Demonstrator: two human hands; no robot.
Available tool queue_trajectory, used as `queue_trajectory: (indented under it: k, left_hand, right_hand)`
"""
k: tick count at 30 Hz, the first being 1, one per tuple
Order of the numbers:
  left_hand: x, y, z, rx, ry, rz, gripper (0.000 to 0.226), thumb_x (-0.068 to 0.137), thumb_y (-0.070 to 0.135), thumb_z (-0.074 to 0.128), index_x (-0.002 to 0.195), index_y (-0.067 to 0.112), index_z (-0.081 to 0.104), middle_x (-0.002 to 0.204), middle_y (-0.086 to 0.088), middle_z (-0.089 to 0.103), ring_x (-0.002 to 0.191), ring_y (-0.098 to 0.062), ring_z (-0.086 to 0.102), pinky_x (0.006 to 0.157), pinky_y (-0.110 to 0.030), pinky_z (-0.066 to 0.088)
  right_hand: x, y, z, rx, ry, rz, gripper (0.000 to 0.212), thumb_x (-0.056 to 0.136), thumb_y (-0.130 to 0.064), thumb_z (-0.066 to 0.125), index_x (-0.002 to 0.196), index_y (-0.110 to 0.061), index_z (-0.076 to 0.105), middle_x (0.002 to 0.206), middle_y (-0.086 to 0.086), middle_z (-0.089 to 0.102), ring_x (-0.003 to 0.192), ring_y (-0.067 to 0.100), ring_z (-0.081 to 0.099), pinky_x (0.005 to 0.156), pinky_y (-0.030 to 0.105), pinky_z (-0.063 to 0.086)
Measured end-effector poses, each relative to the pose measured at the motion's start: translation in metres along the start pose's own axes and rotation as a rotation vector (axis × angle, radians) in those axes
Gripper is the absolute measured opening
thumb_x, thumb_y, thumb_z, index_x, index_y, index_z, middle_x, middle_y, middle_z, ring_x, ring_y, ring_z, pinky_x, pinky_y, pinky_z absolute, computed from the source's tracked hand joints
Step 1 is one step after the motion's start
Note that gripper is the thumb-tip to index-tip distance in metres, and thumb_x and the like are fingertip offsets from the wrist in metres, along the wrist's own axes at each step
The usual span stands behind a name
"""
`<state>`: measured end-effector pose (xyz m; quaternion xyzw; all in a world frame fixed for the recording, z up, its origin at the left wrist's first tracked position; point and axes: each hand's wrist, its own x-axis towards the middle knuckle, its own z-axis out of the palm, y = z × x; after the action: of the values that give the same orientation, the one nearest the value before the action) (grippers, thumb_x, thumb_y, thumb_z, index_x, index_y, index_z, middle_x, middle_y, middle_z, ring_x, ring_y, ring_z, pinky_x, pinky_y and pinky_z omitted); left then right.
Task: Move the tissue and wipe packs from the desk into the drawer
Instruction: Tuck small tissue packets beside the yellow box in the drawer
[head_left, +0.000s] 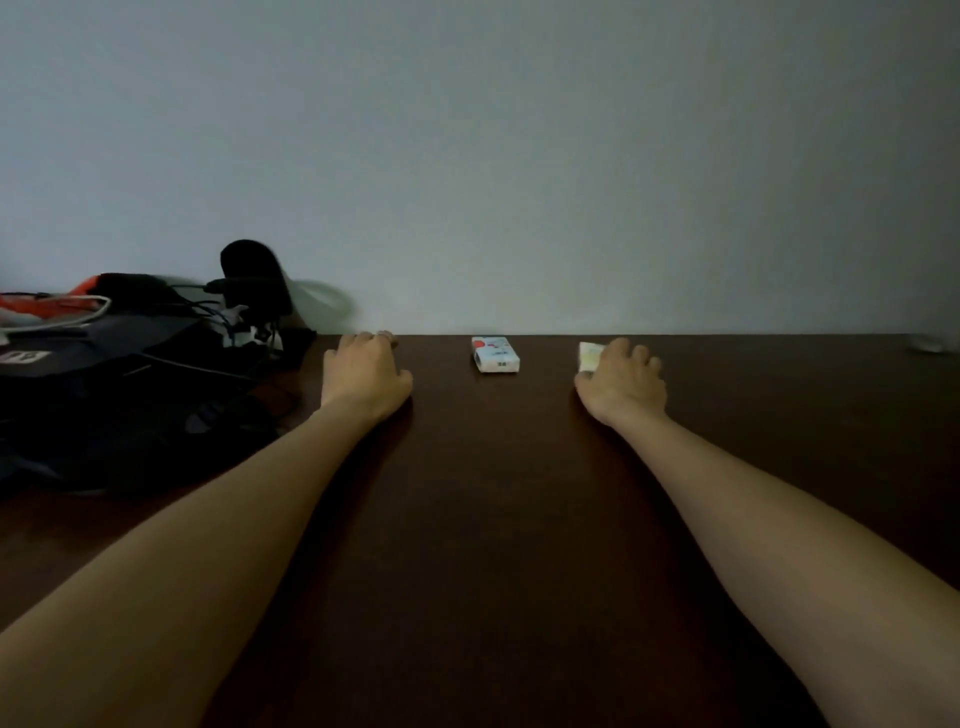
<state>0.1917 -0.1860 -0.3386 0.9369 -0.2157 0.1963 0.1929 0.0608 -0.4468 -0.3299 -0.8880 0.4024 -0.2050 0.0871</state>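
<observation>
A white tissue pack (495, 355) with red and blue print lies flat near the desk's far edge, between my hands and untouched. My right hand (623, 382) lies palm down over a pale yellow-green pack (588, 355). Its fingers curl around the pack, and only the pack's left end shows. My left hand (363, 374) rests on the dark brown desk (493, 519) left of the white pack, fingers bent down at the far edge. Anything under that palm is hidden. No drawer is in view.
A dark bag (119, 395) with cables, a black rounded object (254, 280) and orange-and-white items is piled at the desk's left. A plain wall stands right behind the desk. A small pale object (927, 344) lies at the far right edge.
</observation>
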Motion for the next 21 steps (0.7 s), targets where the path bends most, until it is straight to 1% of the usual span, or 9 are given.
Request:
queue_trajectory:
  k: [2,4,6,8,10,12,14,17,21]
  left_hand:
    - [0.008,-0.004,0.001,-0.029,0.002,-0.046,0.048,0.086,0.041,0.062,0.129,0.019,0.061,0.122,-0.009,0.062,0.125,-0.032,0.046,0.103,-0.052,0.035]
    - [0.016,-0.009,0.005,-0.054,-0.081,-0.07,0.051,0.089,0.052,0.056,0.13,0.021,0.061,0.139,-0.006,0.052,0.136,-0.03,0.035,0.111,-0.053,0.028]
    - [0.021,-0.012,0.011,-0.099,-0.174,0.002,0.057,0.095,0.057,0.044,0.135,0.019,0.059,0.151,-0.006,0.044,0.141,-0.028,0.031,0.116,-0.047,0.029]
    - [0.02,-0.01,0.013,-0.225,-0.194,0.031,0.063,0.096,0.056,0.038,0.147,0.02,0.046,0.154,-0.01,0.042,0.143,-0.029,0.034,0.115,-0.045,0.031]
    - [0.016,-0.006,0.011,-0.315,-0.197,0.027,0.075,0.092,0.064,0.033,0.157,0.027,0.028,0.157,-0.009,0.039,0.144,-0.029,0.034,0.112,-0.047,0.031]
    - [0.01,-0.002,0.005,-0.316,-0.242,0.076,0.084,0.085,0.077,0.025,0.158,0.037,0.016,0.16,-0.006,0.036,0.145,-0.029,0.033,0.114,-0.052,0.03]
    - [0.003,0.0,-0.003,-0.268,-0.3,0.127,0.092,0.078,0.09,0.02,0.158,0.044,0.01,0.158,-0.006,0.041,0.144,-0.03,0.035,0.112,-0.056,0.032]
    - [-0.017,0.001,-0.013,-0.154,-0.347,0.167,0.1,0.077,0.093,0.022,0.157,0.033,0.025,0.154,-0.008,0.045,0.142,-0.028,0.037,0.108,-0.052,0.034]
    - [-0.056,0.003,-0.026,-0.07,-0.337,0.156,0.073,0.096,0.068,0.03,0.156,0.026,0.029,0.157,-0.007,0.038,0.146,-0.027,0.028,0.111,-0.05,0.029]
  right_hand:
    - [0.001,-0.017,0.005,0.054,0.016,-0.009,0.068,0.085,-0.053,0.062,0.135,-0.012,0.041,0.139,0.017,0.044,0.126,0.037,0.042,0.096,0.047,0.045]
    - [0.004,-0.039,0.01,0.16,-0.035,-0.045,0.066,0.088,-0.061,0.05,0.141,-0.022,0.038,0.149,0.018,0.033,0.137,0.037,0.031,0.105,0.051,0.038]
    - [0.007,-0.061,0.014,0.219,-0.197,-0.135,0.07,0.087,-0.074,0.034,0.148,-0.042,0.028,0.161,0.012,0.017,0.148,0.037,0.015,0.113,0.06,0.022]
    - [0.005,-0.085,0.017,0.139,-0.344,-0.282,0.078,0.079,-0.085,0.027,0.148,-0.05,0.027,0.163,0.003,0.02,0.149,0.034,0.017,0.114,0.062,0.018]
    - [-0.005,-0.102,0.021,0.094,-0.396,-0.455,0.076,0.077,-0.083,0.036,0.146,-0.05,0.034,0.161,-0.003,0.026,0.146,0.03,0.027,0.113,0.057,0.024]
    - [-0.02,-0.112,0.02,0.285,-0.561,-0.535,0.078,0.073,-0.071,0.058,0.144,-0.051,0.035,0.158,-0.009,0.033,0.142,0.023,0.036,0.114,0.049,0.03]
    - [-0.038,-0.112,0.016,0.438,-0.683,-0.537,0.094,0.062,-0.058,0.07,0.147,-0.052,0.03,0.155,-0.011,0.037,0.139,0.019,0.039,0.112,0.047,0.036]
    - [-0.065,-0.096,0.007,0.381,-0.586,-0.613,0.102,0.065,-0.055,0.067,0.154,-0.041,0.021,0.157,-0.005,0.029,0.142,0.024,0.03,0.109,0.046,0.036]
    - [-0.097,-0.07,-0.012,0.27,-0.563,-0.644,0.095,0.074,-0.059,0.06,0.156,-0.031,0.02,0.155,-0.006,0.019,0.143,0.024,0.02,0.109,0.043,0.031]
